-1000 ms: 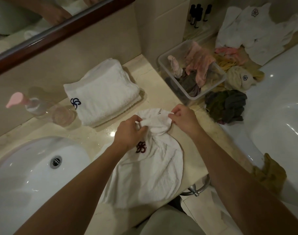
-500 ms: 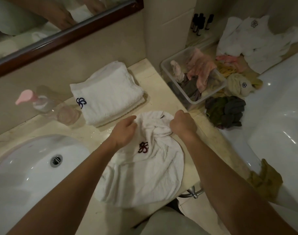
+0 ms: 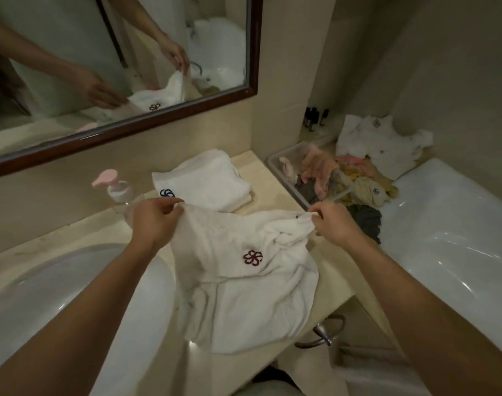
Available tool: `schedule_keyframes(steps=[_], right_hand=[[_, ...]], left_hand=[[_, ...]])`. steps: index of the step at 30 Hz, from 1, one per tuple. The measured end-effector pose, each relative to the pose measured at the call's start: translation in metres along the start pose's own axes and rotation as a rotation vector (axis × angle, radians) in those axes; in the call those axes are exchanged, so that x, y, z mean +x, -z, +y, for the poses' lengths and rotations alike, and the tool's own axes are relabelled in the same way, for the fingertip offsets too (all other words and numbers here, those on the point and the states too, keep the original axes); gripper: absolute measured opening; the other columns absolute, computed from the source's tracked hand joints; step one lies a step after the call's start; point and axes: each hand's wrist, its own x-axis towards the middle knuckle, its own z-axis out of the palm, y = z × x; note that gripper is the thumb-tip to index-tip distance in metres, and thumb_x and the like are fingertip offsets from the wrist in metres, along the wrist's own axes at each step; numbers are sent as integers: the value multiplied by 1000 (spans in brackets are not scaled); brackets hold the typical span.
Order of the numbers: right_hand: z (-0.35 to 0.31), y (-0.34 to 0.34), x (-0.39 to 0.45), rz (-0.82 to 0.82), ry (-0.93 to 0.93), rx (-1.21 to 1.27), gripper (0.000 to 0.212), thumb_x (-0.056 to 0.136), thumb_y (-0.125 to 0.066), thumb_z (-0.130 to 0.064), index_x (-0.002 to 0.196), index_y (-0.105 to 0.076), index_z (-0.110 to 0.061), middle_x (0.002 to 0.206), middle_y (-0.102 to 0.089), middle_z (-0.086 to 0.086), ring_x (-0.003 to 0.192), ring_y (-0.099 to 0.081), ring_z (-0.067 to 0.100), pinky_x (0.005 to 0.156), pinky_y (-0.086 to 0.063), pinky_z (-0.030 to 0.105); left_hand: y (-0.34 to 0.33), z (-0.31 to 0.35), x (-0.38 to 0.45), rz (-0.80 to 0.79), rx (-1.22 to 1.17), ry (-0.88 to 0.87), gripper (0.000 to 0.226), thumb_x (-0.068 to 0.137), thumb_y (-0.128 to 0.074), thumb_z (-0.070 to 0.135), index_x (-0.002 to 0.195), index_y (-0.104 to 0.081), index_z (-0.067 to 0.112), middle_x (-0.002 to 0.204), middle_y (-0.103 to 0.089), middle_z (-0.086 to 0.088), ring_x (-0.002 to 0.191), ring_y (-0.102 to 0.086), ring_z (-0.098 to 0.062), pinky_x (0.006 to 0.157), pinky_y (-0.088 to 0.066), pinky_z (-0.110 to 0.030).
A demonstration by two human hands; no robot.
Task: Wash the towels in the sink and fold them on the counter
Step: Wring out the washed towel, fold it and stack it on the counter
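No readable text; only flower emblems on held towel (image 3: 244, 281), folded towel (image 3: 204, 181)

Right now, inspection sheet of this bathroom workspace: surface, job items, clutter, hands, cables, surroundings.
Surface: beige counter, sink at left.
Job's things: white towel with dark red logo held up by its top edge; folded towel behind it.
Clutter: pump bottle; clear bin of cloths; loose cloths beside it.
Grippers: left hand and right hand pinch the towel's corners.
Cables: nothing seen.
Surroundings: mirror, bathtub, white pile.
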Motion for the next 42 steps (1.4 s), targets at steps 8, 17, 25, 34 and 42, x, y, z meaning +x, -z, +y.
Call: schedule_keyframes(steps=[8,17,25,34,42], right_hand=[[-15,64,-83,169,15,-317,18,101,-51,-16,102,-65,-6,106,-68,19,91,-59,33,70,-38,35],[-67,162,-127,415,155,58,27,104,-50,-15,121,-68,-6,96,-66,1,77,-61,16,65,-46,28],[-67,166,-125,586,168,8,24,98,-52,-6,108,-74,-6,94,-68,6,76,-67,22,69,-58,38],[-55,180,-129,414,176,-69,22,103,-38,-12,90,-56,-9,80,-55,6,78,-52,27,60,-36,34],[-49,157,-146,391,202,106,20,104,-43,-8,106,-61,-14,70,-65,7,47,-64,13,43,-46,17]], left_hand=[[83,-22,-33,105,-14,-163,15,94,-64,20,97,-78,15,90,-73,-7,86,-66,-24,71,-39,-29],[177,32,-14,301,-108,-354,22,97,-59,19,110,-74,9,93,-70,-7,86,-64,-21,71,-45,-22],[191,31,-30,262,-127,-393,17,95,-61,14,105,-75,12,89,-73,-12,75,-69,-19,80,-58,-40],[198,46,-39,216,-269,-360,18,95,-61,6,110,-72,4,94,-72,-15,87,-72,-27,85,-61,-37],[179,42,-47,373,-296,-250,15,94,-60,15,103,-72,14,67,-70,-4,56,-69,-7,78,-61,-43]])
